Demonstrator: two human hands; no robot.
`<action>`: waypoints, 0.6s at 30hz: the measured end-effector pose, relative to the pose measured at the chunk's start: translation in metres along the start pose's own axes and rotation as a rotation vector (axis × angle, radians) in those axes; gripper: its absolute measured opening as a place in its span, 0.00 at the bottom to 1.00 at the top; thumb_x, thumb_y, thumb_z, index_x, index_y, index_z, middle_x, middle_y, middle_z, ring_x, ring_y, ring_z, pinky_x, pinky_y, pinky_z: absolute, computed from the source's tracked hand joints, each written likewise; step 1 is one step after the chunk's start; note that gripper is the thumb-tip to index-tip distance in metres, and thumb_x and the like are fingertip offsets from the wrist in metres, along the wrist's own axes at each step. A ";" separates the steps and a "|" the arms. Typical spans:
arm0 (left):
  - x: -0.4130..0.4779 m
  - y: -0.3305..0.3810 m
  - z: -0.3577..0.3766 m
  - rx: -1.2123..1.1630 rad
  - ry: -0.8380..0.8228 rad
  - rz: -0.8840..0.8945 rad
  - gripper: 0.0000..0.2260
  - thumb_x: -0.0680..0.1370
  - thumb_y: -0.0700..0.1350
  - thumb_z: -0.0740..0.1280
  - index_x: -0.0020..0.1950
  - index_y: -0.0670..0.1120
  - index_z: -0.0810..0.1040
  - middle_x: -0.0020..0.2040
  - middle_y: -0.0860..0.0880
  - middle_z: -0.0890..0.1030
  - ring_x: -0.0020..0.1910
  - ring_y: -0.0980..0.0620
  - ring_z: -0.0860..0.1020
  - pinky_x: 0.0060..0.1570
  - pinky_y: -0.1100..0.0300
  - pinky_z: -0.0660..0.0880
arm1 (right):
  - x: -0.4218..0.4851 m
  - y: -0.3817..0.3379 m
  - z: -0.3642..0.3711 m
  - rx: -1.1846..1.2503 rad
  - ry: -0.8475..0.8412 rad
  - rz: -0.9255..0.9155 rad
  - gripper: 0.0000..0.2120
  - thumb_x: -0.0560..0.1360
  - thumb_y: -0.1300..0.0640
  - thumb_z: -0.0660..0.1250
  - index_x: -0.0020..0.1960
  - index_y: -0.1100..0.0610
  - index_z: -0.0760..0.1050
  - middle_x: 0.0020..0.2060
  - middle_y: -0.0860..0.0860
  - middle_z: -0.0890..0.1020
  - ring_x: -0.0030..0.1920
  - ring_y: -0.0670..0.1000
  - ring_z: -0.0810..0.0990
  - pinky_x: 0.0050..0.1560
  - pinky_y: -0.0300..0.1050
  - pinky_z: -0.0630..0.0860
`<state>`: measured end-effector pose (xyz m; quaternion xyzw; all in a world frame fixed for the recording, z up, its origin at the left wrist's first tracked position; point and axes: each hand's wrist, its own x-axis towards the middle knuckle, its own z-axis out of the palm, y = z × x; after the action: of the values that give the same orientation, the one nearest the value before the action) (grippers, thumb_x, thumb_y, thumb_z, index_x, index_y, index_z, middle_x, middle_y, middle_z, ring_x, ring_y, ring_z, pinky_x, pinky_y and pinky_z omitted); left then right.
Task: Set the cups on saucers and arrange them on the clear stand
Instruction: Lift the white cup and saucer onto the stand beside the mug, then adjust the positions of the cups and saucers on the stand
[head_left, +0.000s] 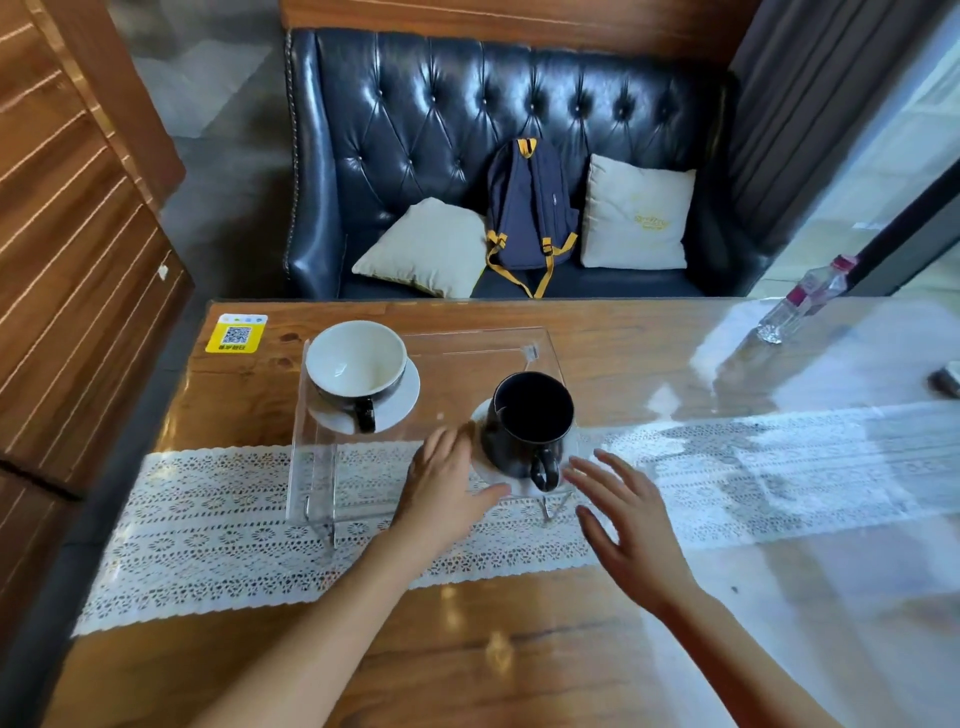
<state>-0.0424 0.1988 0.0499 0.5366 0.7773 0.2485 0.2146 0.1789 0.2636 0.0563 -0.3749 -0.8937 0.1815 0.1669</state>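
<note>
Black cup (530, 421) on its saucer (514, 480), near the clear stand's (467, 343) front edge.
Both grips open: left hand (447, 483) touches the saucer, right hand (623, 514) hovers; nudge it inward gently.

Count: 2 cups (white (356, 362), black (530, 422)), 2 saucers (402, 397) (480, 415), 1 clear stand (467, 340), 2 cushions (426, 247) (636, 213), 1 backpack (530, 208), 1 bottle (802, 299), 2 hands (447, 488) (631, 525).

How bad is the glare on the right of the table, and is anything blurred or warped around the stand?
Head view: strong window glare washes out the right part of the glossy wooden table; the clear acrylic stand shows mainly by its edges; the black mug and the white-lined cup read clearly; both hands, left and right, are slightly blurred; the wide lens bows the frame edges.
</note>
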 end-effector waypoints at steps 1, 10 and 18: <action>0.002 0.001 0.004 0.001 0.036 0.012 0.37 0.71 0.59 0.67 0.74 0.45 0.58 0.75 0.50 0.62 0.75 0.52 0.54 0.72 0.57 0.51 | 0.003 -0.001 0.000 -0.025 -0.044 0.004 0.19 0.78 0.52 0.61 0.68 0.49 0.73 0.69 0.42 0.74 0.73 0.50 0.65 0.70 0.55 0.64; 0.018 -0.001 0.007 -0.011 0.114 0.043 0.36 0.70 0.57 0.69 0.74 0.46 0.60 0.74 0.50 0.64 0.75 0.52 0.55 0.72 0.58 0.52 | 0.020 0.005 0.000 -0.187 -0.256 0.074 0.25 0.80 0.40 0.49 0.76 0.40 0.56 0.76 0.35 0.57 0.79 0.49 0.49 0.77 0.58 0.42; 0.060 0.002 -0.003 -0.005 0.013 -0.058 0.36 0.73 0.54 0.68 0.75 0.44 0.55 0.77 0.48 0.57 0.77 0.50 0.49 0.73 0.53 0.48 | 0.067 0.002 0.002 -0.195 -0.272 0.109 0.26 0.79 0.39 0.48 0.76 0.42 0.55 0.78 0.38 0.55 0.80 0.49 0.46 0.76 0.65 0.40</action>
<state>-0.0630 0.2555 0.0495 0.5116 0.7933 0.2479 0.2180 0.1349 0.3129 0.0649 -0.4093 -0.8996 0.1520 -0.0029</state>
